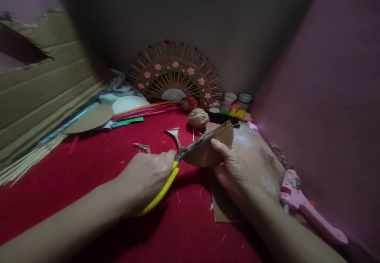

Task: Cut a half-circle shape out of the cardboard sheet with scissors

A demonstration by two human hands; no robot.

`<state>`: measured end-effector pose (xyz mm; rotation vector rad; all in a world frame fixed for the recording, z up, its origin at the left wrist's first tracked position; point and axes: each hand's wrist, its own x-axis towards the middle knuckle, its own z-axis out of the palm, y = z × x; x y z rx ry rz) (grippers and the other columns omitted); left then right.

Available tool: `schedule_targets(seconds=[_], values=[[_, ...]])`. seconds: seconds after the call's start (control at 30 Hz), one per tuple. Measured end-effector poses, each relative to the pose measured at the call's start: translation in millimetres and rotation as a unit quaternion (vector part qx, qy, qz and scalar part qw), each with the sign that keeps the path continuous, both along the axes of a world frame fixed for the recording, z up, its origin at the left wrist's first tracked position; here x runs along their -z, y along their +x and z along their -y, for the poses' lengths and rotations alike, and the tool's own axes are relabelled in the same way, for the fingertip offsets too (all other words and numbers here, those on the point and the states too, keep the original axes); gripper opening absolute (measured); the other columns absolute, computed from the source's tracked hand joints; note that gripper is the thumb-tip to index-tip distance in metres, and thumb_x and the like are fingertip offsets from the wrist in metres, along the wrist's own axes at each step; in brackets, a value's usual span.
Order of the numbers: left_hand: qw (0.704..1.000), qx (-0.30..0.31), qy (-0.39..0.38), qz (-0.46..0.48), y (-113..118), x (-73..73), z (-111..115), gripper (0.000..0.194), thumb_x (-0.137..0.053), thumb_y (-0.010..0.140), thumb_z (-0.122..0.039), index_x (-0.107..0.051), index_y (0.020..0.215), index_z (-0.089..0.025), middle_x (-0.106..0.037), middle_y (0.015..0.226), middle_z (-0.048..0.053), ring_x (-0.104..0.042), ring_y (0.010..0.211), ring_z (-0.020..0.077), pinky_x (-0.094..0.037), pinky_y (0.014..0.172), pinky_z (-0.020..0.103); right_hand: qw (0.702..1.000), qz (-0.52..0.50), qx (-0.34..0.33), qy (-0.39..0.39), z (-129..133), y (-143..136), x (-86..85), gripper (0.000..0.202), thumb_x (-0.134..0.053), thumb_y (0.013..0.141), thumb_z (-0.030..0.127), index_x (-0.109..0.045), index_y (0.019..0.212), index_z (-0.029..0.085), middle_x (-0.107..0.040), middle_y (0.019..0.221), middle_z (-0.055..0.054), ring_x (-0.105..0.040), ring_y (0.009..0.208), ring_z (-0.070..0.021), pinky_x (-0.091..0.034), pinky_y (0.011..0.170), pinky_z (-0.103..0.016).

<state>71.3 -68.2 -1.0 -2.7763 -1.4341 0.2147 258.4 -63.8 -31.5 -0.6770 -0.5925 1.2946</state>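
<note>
My left hand (151, 176) is closed around the yellow handles of a pair of scissors (162, 193). Their blades lie against the edge of a curved piece of brown cardboard (208, 150). The right side of that piece is in my right hand (233, 168), with the thumb on its face and the other fingers mostly hidden behind or under it. Just beyond the blades, a thin curved cardboard scrap (175, 136) rests on the red cloth (118, 199), and a smaller scrap (143, 147) lies left of it.
A decorated stick fan (175, 67) stands at the back, behind a ball of twine (198, 118). A pink glue gun (308, 207) lies at the right by the wall. Left are a cardboard disc (90, 119) and thin sticks (26, 162). Small tubs (244, 100) stand at the back right.
</note>
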Motion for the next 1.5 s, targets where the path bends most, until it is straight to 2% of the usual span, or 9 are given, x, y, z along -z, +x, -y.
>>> schedule_targets(seconds=[0.23,0.43,0.6,0.67,0.77,0.97,1.1,1.27,1.5], values=[[0.999,0.006,0.002,0.033,-2.8,3.5,4.5,0.023,-0.029,0.085,-0.017,-0.050,0.094,-0.016,-0.064,0.074,0.008,-0.063,0.061,0.0251,-0.031,0.048,0.032,1.000,-0.011,-0.002,-0.002,2.9,-1.5,-1.1,0.039,-0.072,0.068,0.011,-0.067,0.105,0.024,-0.075,0.088,0.001,-0.068,0.081,-0.0178,-0.054,0.084,-0.036],[1.000,-0.009,0.010,0.026,-0.2,-2.0,6.3,0.019,-0.031,0.085,-0.018,-0.050,0.089,-0.017,-0.061,0.062,0.005,-0.060,0.054,0.0220,-0.022,0.046,0.030,1.000,-0.016,-0.015,-0.007,4.9,-1.2,-3.7,0.032,-0.070,0.070,0.012,-0.068,0.101,0.021,-0.075,0.083,0.001,-0.069,0.080,-0.0177,-0.055,0.082,-0.035],[0.996,0.017,-0.011,0.085,-4.4,1.5,2.3,0.025,-0.033,0.087,-0.024,-0.049,0.106,-0.017,-0.066,0.077,0.007,-0.063,0.062,0.0215,-0.034,0.050,0.029,0.999,0.013,-0.014,0.038,0.1,3.3,-4.5,0.040,-0.068,0.070,0.011,-0.066,0.108,0.024,-0.075,0.095,0.001,-0.068,0.081,-0.0168,-0.053,0.082,-0.033],[0.993,0.019,-0.005,0.116,-6.7,4.2,1.1,0.025,-0.032,0.088,-0.024,-0.049,0.105,-0.018,-0.066,0.080,0.007,-0.065,0.069,0.0207,-0.039,0.055,0.028,0.998,0.021,-0.019,0.052,-0.3,3.2,-5.2,0.041,-0.067,0.070,0.011,-0.065,0.109,0.025,-0.074,0.098,0.002,-0.067,0.085,-0.0177,-0.051,0.085,-0.034],[0.995,0.012,0.004,0.099,-7.0,6.2,-0.4,0.024,-0.033,0.087,-0.020,-0.051,0.102,-0.018,-0.067,0.081,0.008,-0.066,0.072,0.0215,-0.043,0.059,0.029,0.998,0.030,-0.030,0.041,1.9,0.4,-6.8,0.040,-0.067,0.069,0.013,-0.066,0.107,0.025,-0.074,0.098,0.001,-0.067,0.086,-0.0194,-0.050,0.087,-0.036],[0.999,-0.010,0.008,0.032,-2.5,4.4,-1.2,0.030,-0.026,0.088,-0.018,-0.052,0.103,-0.017,-0.069,0.081,0.010,-0.067,0.070,0.0284,-0.042,0.054,0.035,0.999,0.033,-0.020,0.024,5.8,-4.2,-5.3,0.031,-0.071,0.068,0.016,-0.070,0.098,0.024,-0.074,0.089,0.001,-0.067,0.081,-0.0191,-0.051,0.086,-0.037],[0.999,0.005,0.025,0.045,-3.1,5.3,3.4,0.026,-0.029,0.085,-0.016,-0.052,0.097,-0.017,-0.068,0.075,0.009,-0.065,0.063,0.0259,-0.037,0.050,0.033,0.999,0.019,-0.028,0.025,6.6,-5.6,-3.3,0.029,-0.071,0.070,0.016,-0.070,0.098,0.024,-0.074,0.088,0.001,-0.067,0.079,-0.0188,-0.052,0.084,-0.037],[0.999,-0.015,0.021,0.028,1.9,-0.4,6.0,0.025,-0.028,0.085,-0.016,-0.053,0.093,-0.017,-0.065,0.063,0.008,-0.064,0.058,0.0267,-0.031,0.047,0.031,1.000,-0.004,-0.018,-0.011,5.2,-6.3,-3.1,0.028,-0.071,0.069,0.014,-0.070,0.095,0.023,-0.073,0.075,0.003,-0.067,0.070,-0.0182,-0.054,0.078,-0.037],[0.994,-0.036,-0.048,0.088,-0.8,0.6,2.0,0.022,-0.036,0.084,-0.018,-0.053,0.099,-0.019,-0.069,0.077,0.007,-0.068,0.070,0.0247,-0.043,0.059,0.030,1.000,-0.001,-0.030,-0.001,5.3,-1.5,-6.2,0.030,-0.071,0.068,0.013,-0.070,0.097,0.021,-0.075,0.081,0.001,-0.068,0.071,-0.0177,-0.055,0.073,-0.033]])
